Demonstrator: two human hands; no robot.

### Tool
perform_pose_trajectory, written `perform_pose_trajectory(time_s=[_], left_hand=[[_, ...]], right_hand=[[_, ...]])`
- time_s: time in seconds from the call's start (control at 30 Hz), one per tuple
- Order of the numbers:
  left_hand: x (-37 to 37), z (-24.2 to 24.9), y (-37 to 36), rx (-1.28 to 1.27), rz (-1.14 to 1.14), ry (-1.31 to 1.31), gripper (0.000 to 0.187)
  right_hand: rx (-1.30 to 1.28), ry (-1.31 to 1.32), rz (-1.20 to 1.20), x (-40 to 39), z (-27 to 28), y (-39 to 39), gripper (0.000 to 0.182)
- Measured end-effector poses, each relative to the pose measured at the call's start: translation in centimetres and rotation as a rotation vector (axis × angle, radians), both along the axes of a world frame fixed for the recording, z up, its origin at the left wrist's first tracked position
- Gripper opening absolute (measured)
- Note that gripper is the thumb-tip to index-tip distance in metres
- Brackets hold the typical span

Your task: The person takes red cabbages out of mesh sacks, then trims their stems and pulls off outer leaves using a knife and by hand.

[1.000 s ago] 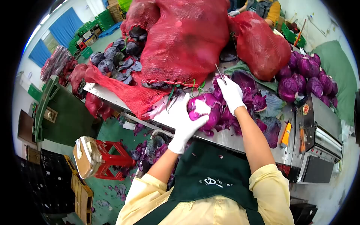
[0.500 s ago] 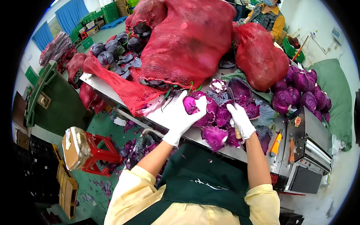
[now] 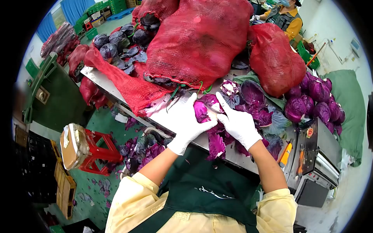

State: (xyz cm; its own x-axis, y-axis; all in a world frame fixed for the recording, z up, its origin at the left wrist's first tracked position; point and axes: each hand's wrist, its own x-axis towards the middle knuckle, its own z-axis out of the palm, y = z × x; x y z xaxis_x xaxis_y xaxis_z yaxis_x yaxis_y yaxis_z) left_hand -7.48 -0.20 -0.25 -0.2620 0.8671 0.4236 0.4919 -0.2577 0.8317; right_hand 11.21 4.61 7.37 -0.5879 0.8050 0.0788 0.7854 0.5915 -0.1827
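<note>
My left hand (image 3: 189,126), in a white glove, is closed around the left side of a purple cabbage (image 3: 201,112) above the metal table. My right hand (image 3: 240,126), also gloved, grips a knife; its thin blade (image 3: 212,110) lies against the pale stem end of the cabbage, while the handle is hidden under the palm. Loose purple leaves (image 3: 216,146) hang at the table edge below my hands. Behind my right hand is a heap of trimmed outer leaves (image 3: 253,93), with a cut cabbage stump (image 3: 229,87) beside it.
A big red mesh sack (image 3: 198,42) and a smaller one (image 3: 274,62) stand at the back. Trimmed cabbages (image 3: 321,110) are piled at right, near an orange cutter (image 3: 286,152) and a metal machine (image 3: 320,151). A red stool (image 3: 101,149) stands left. Another person (image 3: 285,17) works behind.
My right hand has moved left and brought the knife from beside the leaves to the cabbage. My left hand stays on the cabbage. The view has shifted slightly.
</note>
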Motion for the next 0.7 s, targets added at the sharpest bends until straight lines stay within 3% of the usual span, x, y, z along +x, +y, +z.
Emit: perform_pose_trajectory(time_s=[0.1, 0.43, 0.53, 0.63, 0.7], left_hand=[[0.0, -0.3, 0.2, -0.012, -0.019, -0.046, 0.107], [1.1, -1.0, -0.1, -0.027, 0.036, -0.068, 0.117], [2.2, -1.4, -1.0, 0.033, 0.021, 0.022, 0.118], [1.9, -2.0, -1.1, 0.102, -0.012, 0.045, 0.118], [-0.1, -3.2, -0.4, 0.042, -0.104, -0.203, 0.117]], right_hand=[[0.172, 0.023, -0.012, -0.6, -1.2, 0.0, 0.062], [0.117, 0.074, -0.072, -1.6, -1.7, 0.7, 0.055], [0.187, 0.302, -0.396, -1.6, -1.6, 2.7, 0.045], [0.021, 0.272, -0.502, 0.4, -5.5, 7.6, 0.05], [-0.147, 0.088, -0.499, 1.7, -6.9, 9.0, 0.054]])
